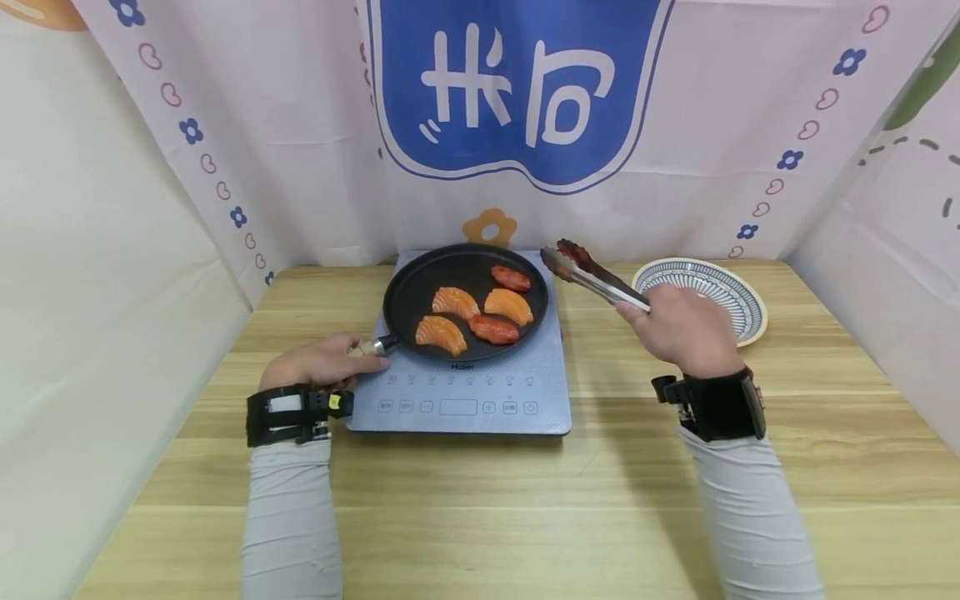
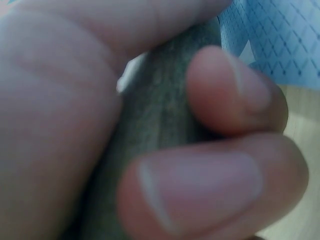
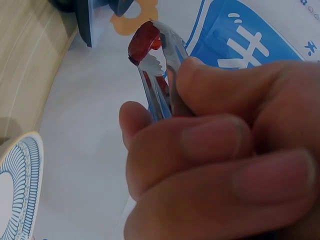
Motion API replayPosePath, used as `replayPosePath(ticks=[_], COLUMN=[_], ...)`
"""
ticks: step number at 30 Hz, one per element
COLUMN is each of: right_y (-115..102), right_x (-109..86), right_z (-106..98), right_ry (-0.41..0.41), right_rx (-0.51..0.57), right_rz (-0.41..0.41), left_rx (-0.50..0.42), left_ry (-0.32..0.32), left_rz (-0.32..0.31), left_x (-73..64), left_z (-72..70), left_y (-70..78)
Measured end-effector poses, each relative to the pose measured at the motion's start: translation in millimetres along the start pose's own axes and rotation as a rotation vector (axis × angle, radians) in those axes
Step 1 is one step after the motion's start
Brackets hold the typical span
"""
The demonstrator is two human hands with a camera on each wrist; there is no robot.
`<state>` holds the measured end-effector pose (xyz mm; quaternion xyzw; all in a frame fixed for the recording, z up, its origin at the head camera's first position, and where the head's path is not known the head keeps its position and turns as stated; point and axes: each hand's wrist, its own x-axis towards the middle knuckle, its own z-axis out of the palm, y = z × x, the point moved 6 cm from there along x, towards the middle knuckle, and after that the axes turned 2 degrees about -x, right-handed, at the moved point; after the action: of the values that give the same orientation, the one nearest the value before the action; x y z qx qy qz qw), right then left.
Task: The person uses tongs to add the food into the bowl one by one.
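Note:
My left hand (image 1: 315, 362) grips the wooden handle (image 2: 155, 105) of a black frying pan (image 1: 420, 283), its fingers curled round it. In the pan lie orange salmon slices (image 1: 441, 335) and two red marinated meat pieces (image 1: 495, 330) that look like chicken wings. My right hand (image 1: 686, 329) holds metal tongs (image 1: 600, 279), thumb and fingers wrapped about their arms. The tongs hover just right of the pan's rim. Glossy red shows at their tips (image 3: 145, 42); whether it is meat or sauce, I cannot tell.
Under the pan sits a flat induction cooker (image 1: 457, 408) with touch buttons along its front. A blue-patterned plate (image 1: 742, 300) stands at the right, partly hidden by my right hand. Behind the wooden table (image 1: 465, 508) hangs a printed cloth (image 1: 315, 183).

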<state>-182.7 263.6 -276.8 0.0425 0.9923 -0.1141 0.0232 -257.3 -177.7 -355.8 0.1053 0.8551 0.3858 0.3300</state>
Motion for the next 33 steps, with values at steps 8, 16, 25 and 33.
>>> replayPosePath(ticks=[8, 16, 25, 33], right_y=[-12.1, -24.8, -35.5, -41.0], right_x=[1.5, 3.1, 3.1, 4.0], right_z=[2.6, 4.1, 6.6, 10.7], right_ry=[-0.005, 0.002, -0.01, 0.013], right_rx=[-0.004, -0.014, -0.013, -0.016], right_rz=[0.0, -0.02, -0.032, -0.046], left_rx=[0.017, 0.032, 0.003, 0.02], left_ry=[0.007, 0.016, 0.008, 0.003], left_rz=[-0.002, -0.006, -0.005, 0.001], left_x=[-0.8, -0.8, -0.9, 0.0], left_z=[-0.8, -0.8, -0.8, -0.2], left_y=[0.1, -0.8, -1.5, -0.8])
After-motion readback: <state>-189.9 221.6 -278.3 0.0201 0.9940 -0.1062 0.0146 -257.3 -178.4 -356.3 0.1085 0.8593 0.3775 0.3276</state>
